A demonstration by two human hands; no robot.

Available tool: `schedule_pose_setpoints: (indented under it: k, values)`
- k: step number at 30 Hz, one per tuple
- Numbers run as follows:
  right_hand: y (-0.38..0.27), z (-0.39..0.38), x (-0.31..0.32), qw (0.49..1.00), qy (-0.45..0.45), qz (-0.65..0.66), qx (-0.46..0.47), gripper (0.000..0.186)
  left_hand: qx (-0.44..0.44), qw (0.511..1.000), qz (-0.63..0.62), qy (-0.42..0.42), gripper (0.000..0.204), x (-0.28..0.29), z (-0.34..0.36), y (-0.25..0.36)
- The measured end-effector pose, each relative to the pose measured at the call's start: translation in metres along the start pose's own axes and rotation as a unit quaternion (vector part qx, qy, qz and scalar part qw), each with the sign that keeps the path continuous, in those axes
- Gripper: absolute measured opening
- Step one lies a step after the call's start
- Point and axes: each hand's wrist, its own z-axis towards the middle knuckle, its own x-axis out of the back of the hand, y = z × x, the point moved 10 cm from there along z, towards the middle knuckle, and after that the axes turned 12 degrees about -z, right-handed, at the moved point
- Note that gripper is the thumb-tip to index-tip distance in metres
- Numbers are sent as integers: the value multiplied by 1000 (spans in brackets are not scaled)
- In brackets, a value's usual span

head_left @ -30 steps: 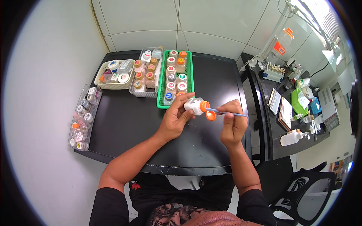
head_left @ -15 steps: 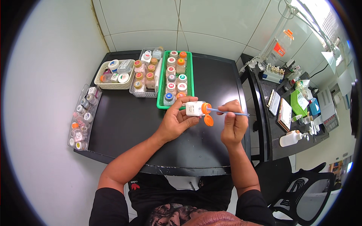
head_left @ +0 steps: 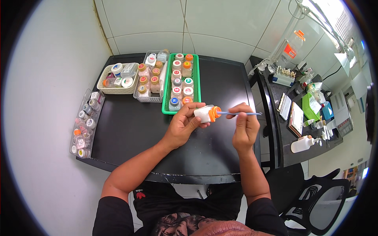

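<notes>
My left hand (head_left: 182,128) is closed round a small white bottle (head_left: 202,115) with an orange flip-top cap (head_left: 214,113), tilted over the black table (head_left: 145,133). The cap end points right. In my right hand (head_left: 245,128) a thin blue-grey stick-like tool (head_left: 238,113) is pinched between thumb and fingers. Its left end meets the bottle's orange mouth; whether the tip is inside cannot be told. Just beyond my left hand stands a green basket (head_left: 199,84) of bottles with coloured caps.
Left of the green basket are a clear bin (head_left: 147,100) of bottles and a cream basket (head_left: 118,91) of containers. A clear tray (head_left: 92,151) of small jars lies along the left edge. At right, a side counter (head_left: 291,157) holds a white squeeze bottle (head_left: 302,145); a black chair (head_left: 328,196) stands nearby.
The bottle has rolled in my left hand: its printed label has turned away, and the cap's lid no longer hangs toward me. The tool lies a little flatter in my right hand.
</notes>
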Motion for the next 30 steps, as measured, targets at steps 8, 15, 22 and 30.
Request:
schedule_pose_setpoints:
  k: [8,15,22,30]
  values:
    - [6,0,-16,996,-74,-17,-46,28,80,997,1,14,56,7,-4,-16]
    - [6,0,-15,995,-97,-14,-24,28,52,999,14,0,56,6,-3,-13]
    - [6,-1,-10,998,-58,6,-26,28,52,999,13,4,58,6,-3,-10]
    - [6,-4,-12,998,-49,5,-34,32,-3,999,3,34,59,10,-1,-3]
